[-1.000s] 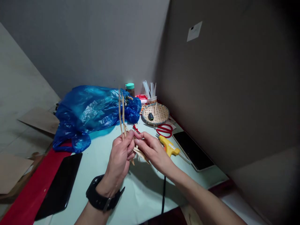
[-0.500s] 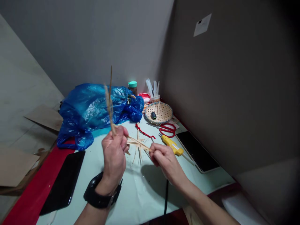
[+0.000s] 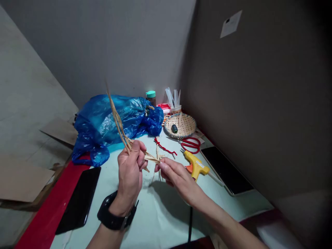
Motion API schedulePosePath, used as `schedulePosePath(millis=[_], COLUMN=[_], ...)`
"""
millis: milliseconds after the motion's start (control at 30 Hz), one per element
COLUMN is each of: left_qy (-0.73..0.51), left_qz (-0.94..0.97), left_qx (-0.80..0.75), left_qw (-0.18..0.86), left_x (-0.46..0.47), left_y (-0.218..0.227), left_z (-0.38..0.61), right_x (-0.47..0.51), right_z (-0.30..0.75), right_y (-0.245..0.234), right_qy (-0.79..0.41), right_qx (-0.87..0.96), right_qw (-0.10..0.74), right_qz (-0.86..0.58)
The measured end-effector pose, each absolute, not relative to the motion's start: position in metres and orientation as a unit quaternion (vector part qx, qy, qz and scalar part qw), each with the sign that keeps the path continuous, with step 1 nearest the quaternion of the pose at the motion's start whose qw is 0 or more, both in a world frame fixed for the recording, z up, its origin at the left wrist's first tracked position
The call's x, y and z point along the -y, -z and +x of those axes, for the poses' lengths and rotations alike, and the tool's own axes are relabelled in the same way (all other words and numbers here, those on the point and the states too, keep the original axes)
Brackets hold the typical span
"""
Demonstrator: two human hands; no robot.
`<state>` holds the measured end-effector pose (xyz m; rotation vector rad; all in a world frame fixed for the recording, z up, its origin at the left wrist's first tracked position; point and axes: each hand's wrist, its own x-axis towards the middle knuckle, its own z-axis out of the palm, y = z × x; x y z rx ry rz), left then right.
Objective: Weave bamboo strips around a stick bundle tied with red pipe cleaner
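Observation:
My left hand (image 3: pixel 130 171), with a black watch on the wrist, is closed round a bundle of thin tan straw strips (image 3: pixel 118 119). The long ends stick up and lean to the left above the fist. My right hand (image 3: pixel 174 176) pinches the short ends of the same strips just right of the left hand. Both hands are held above a pale green table (image 3: pixel 155 214). More loose strips (image 3: pixel 157 154) hang or lie between the hands.
A crumpled blue plastic bag (image 3: pixel 109 121) lies behind the hands. To the right are a red cord (image 3: pixel 164 148), red scissors (image 3: pixel 191 143), a yellow glue gun (image 3: pixel 197 166), a woven basket (image 3: pixel 181 125) and a dark tablet (image 3: pixel 227 169). A black phone (image 3: pixel 80 199) lies at the left.
The long strip ends have tilted from upright to leaning left. My right hand pulled apart from the left, then came back close, still pinching the strips.

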<state>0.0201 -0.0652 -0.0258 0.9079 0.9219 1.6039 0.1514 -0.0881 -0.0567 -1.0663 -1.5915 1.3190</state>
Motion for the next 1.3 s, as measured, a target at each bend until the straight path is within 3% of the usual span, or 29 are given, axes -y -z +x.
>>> schedulePosePath(millis=[233, 767, 967, 1300], left_qy=[-0.658, -0.644, -0.628, -0.646], left_qz=[0.334, 0.183, 0.199, 0.141], left_qx=[-0.345, -0.221, -0.234, -0.295], left_qw=[0.580, 0.709, 0.715, 0.690], left_x=[0.059, 0.056, 0.062, 0.074], left_y=[0.034, 0.044, 0.043, 0.040], left_z=[0.009, 0.012, 0.019, 0.036], right_x=[0.089, 0.087, 0.090, 0.100], right_z=[0.152, 0.145, 0.140, 0.148], right_y=[0.064, 0.062, 0.057, 0.069], right_qy=[-0.592, -0.353, -0.334, -0.247], right_qx=[0.574, 0.668, 0.676, 0.720], right_qw=[0.392, 0.418, 0.435, 0.380], right_qz=[-0.408, -0.504, -0.492, -0.526])
